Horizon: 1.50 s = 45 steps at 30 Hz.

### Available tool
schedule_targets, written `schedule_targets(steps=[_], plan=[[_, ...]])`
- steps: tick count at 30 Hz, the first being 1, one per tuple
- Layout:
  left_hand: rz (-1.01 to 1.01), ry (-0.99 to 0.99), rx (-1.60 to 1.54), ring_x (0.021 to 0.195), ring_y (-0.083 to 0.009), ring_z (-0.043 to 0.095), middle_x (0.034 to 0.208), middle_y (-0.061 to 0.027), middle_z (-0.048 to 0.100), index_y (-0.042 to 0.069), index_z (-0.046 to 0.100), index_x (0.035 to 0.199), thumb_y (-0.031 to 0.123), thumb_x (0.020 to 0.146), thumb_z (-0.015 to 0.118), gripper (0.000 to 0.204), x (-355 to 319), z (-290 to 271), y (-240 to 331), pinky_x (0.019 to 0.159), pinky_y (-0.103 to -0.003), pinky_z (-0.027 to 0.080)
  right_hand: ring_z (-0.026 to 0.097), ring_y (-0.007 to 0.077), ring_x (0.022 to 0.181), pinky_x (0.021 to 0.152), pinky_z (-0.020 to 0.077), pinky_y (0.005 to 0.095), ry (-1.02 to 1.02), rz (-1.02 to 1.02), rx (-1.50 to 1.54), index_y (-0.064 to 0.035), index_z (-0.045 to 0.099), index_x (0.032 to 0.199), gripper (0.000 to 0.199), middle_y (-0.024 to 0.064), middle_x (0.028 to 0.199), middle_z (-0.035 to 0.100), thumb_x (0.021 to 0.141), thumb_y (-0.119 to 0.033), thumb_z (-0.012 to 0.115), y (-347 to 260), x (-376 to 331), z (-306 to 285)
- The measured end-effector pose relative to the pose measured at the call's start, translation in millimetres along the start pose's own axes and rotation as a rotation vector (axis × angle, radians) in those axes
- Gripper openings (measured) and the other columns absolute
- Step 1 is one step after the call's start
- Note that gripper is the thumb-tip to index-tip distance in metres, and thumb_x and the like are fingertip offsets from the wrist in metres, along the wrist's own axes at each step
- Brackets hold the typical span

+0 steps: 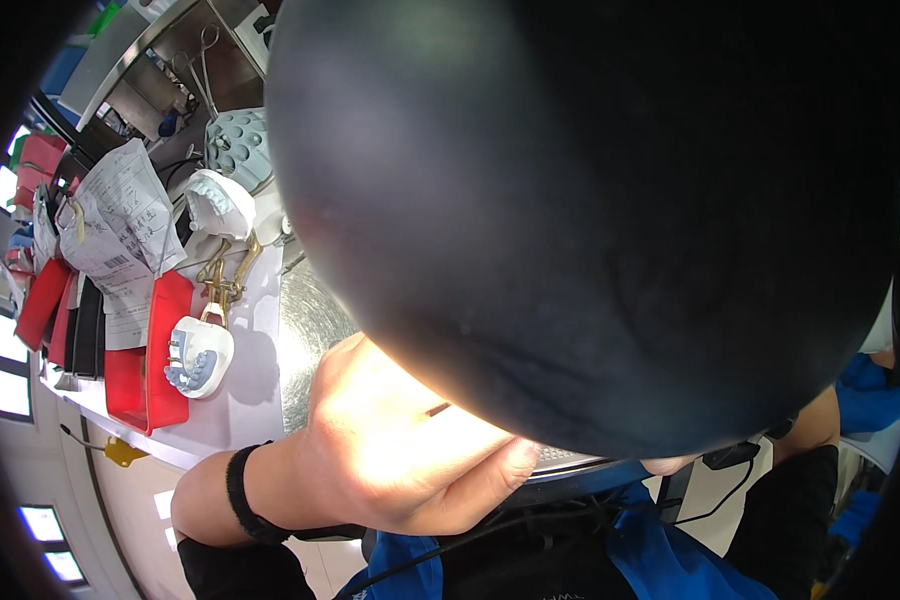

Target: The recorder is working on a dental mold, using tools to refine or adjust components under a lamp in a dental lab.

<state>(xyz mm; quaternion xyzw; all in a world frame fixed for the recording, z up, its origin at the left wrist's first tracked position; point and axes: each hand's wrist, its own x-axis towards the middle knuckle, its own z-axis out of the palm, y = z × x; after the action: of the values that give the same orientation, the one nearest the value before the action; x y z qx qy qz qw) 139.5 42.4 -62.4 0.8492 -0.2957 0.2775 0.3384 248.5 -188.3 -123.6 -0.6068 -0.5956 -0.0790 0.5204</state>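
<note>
A large dark rounded shape (pixel 570 220), blurred and very near, blocks the middle and right of the view. Below its lower left edge my left hand (pixel 390 455) is brightly lit, its fingers curled and the thumb pressed in. A thin dark sliver shows by its fingers; what the hand holds is hidden. Of my right hand (pixel 668 465) only a small bit of skin shows under the dark shape, its fingers out of sight. Left of my left hand stand a white dental cast with blue-grey teeth (pixel 198 358), a brass articulator (pixel 226 275) and another white cast (pixel 220 207).
A red tray (pixel 148 400) holds printed papers (pixel 120 235) beside the casts. Behind stands a grey-green holder with round holes (pixel 238 148) near a scissor-handled metal tool (pixel 202 80). A brushed metal plate (pixel 310 335) and perforated metal strip (pixel 560 457) lie near my left hand.
</note>
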Motion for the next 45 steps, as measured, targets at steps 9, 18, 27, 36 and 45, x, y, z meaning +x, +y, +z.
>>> schedule_targets(steps=[9,18,27,36,45], plan=[[-0.082,0.013,-0.057,0.065,-0.0256,0.065,0.08,-0.0086,0.07,0.005,0.076,0.086,0.01,0.068,0.077,0.018,-22.6,13.3,-2.8,0.058,-0.037,0.05,0.074,0.0152,0.09,0.085,0.0571,0.0269,-0.501,-0.049,-0.552,-0.0126,0.078,0.098,0.032,-0.0014,0.102,0.076,0.075,-0.034,0.079,-44.4,44.4,-34.0],[-0.04,-0.056,-0.023,0.065,-0.0252,0.065,0.079,-0.0085,0.069,0.003,0.076,0.087,0.008,0.071,0.076,0.017,-1.9,0.3,1.3,0.058,-0.036,0.05,0.074,0.0152,0.092,0.085,0.0571,0.0285,-0.46,-0.318,-0.989,-0.0133,0.078,0.099,0.032,-0.0019,0.105,0.076,0.074,-0.033,0.08,-48.4,32.6,-5.7],[-0.145,-0.011,-0.212,0.064,-0.0258,0.065,0.079,-0.0092,0.069,0.002,0.076,0.088,0.008,0.074,0.077,0.016,-23.9,14.7,-4.7,0.058,-0.036,0.051,0.073,0.0178,0.089,0.08,0.0565,0.0322,-0.146,-0.035,-0.186,-0.0114,0.078,0.098,0.021,0.0015,0.102,0.075,0.082,-0.024,0.073,-33.5,24.0,-24.2],[-0.054,0.003,-0.078,0.064,-0.0253,0.066,0.08,-0.0088,0.07,0.004,0.077,0.088,0.009,0.071,0.077,0.017,-4.0,3.9,0.0,0.059,-0.035,0.051,0.073,0.0178,0.083,0.074,0.0555,0.0318,0.046,-0.135,-0.178,-0.0111,0.078,0.097,0.018,0.0023,0.094,0.075,0.082,-0.019,0.072,-25.6,26.0,-15.3],[-0.007,0.026,-0.027,0.065,-0.0246,0.065,0.08,-0.0084,0.07,0.004,0.077,0.087,0.01,0.069,0.076,0.019,-3.6,4.6,-0.7,0.058,-0.035,0.051,0.072,0.0175,0.081,0.072,0.0553,0.0309,0.084,-0.14,-0.114,-0.0118,0.079,0.1,0.02,0.0019,0.094,0.076,0.083,-0.019,0.073,-20.9,26.5,-10.8]])
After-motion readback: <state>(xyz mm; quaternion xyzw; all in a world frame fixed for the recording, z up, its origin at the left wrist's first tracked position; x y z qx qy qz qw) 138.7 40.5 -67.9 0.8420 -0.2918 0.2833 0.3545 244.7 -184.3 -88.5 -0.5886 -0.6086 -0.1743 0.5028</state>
